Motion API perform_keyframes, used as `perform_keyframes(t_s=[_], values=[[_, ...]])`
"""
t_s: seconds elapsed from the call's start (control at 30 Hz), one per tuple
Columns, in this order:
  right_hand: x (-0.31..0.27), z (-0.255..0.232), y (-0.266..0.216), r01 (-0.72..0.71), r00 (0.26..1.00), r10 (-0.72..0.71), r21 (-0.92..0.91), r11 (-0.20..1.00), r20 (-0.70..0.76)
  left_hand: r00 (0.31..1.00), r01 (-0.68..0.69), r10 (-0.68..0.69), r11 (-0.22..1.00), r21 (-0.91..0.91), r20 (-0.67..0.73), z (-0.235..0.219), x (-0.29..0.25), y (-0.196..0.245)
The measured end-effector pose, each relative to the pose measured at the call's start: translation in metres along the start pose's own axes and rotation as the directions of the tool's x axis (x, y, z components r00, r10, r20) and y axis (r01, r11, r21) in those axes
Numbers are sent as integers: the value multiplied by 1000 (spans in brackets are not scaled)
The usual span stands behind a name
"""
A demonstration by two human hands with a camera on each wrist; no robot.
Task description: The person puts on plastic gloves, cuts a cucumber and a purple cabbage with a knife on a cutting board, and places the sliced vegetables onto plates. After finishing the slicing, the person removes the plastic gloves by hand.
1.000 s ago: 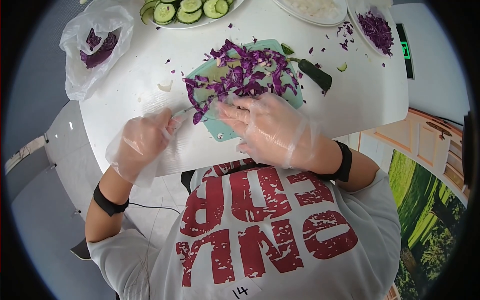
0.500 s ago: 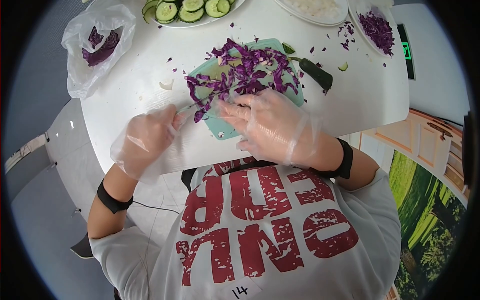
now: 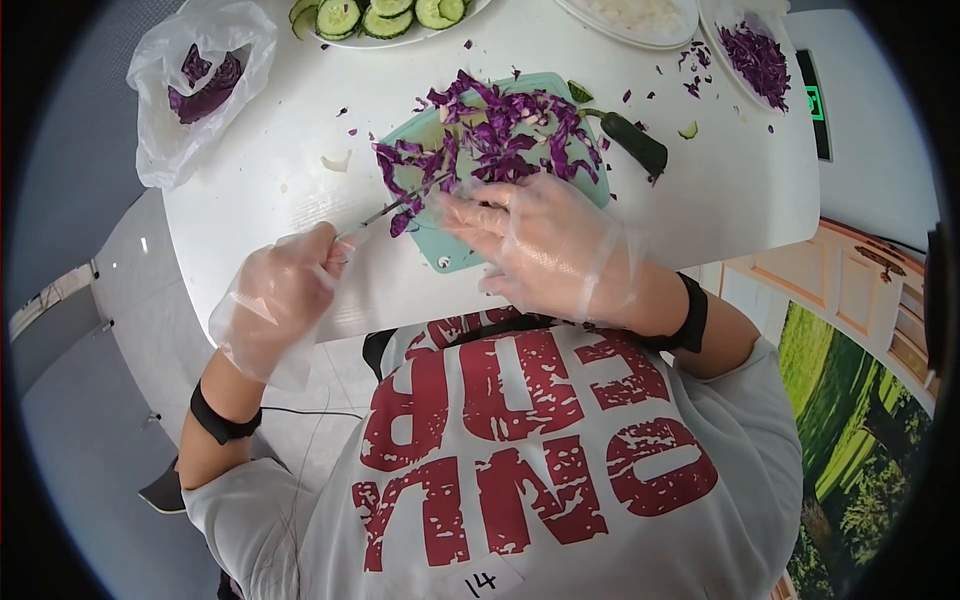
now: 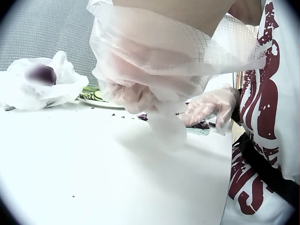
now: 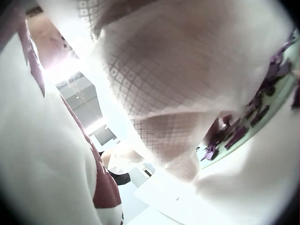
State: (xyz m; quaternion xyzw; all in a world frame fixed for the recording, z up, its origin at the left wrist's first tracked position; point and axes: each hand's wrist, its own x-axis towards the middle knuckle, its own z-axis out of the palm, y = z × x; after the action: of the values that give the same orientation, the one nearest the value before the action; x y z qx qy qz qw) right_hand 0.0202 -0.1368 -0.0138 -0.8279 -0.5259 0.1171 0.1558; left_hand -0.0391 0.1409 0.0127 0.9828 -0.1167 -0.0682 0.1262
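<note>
In the head view, my gloved left hand (image 3: 280, 285) grips the handle of a knife (image 3: 385, 211) left of the cutting board. Its thin blade slants up to the right over the near left part of the green cutting board (image 3: 448, 250). Chopped purple cabbage (image 3: 500, 140) is spread across the board. My gloved right hand (image 3: 545, 240) lies over the board's near side, fingers fairly straight, fingertips down on cabbage close to the blade tip. In the right wrist view, glove plastic hides most of that hand, with cabbage shreds (image 5: 236, 138) beside it.
A dark green cucumber end (image 3: 635, 145) lies right of the board. Plates of cucumber slices (image 3: 385, 20), pale shreds (image 3: 640, 15) and shredded cabbage (image 3: 755, 65) stand at the back. At the back left, a plastic bag (image 3: 165, 145) holds a cabbage piece (image 3: 208, 88). Scraps dot the table (image 3: 720, 200).
My left hand moved slightly right, then back left, drawing the knife with it. The right hand stays over the cabbage, nearly still. The whole scene has shifted a little in the head view.
</note>
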Motion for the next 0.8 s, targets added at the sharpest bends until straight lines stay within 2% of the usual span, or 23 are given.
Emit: perform_keyframes(t_s=[0.17, 0.37, 0.43, 0.53, 0.8], values=[[-4, 5, 1, 6, 1000, -6, -2, 1000, -12, 999, -13, 13, 1000, 2, 36, 6, 0, 1], [-8, -5, 0, -17, 991, 16, -4, 1000, -131, 999, -31, 32, 999, -24, 30, 8, 1, -1], [-11, -5, 1, 27, 980, -16, 55, 998, -197, 999, -26, 27, 999, -29, 35, 8, 1, 0], [-13, -9, -2, 74, 982, -60, 77, 994, -180, 999, -30, 31, 999, -34, 38, 7, 1, 1], [-9, 2, -1, 33, 985, -22, 65, 997, -170, 998, -48, 49, 998, -39, 29, 11, 2, 0]])
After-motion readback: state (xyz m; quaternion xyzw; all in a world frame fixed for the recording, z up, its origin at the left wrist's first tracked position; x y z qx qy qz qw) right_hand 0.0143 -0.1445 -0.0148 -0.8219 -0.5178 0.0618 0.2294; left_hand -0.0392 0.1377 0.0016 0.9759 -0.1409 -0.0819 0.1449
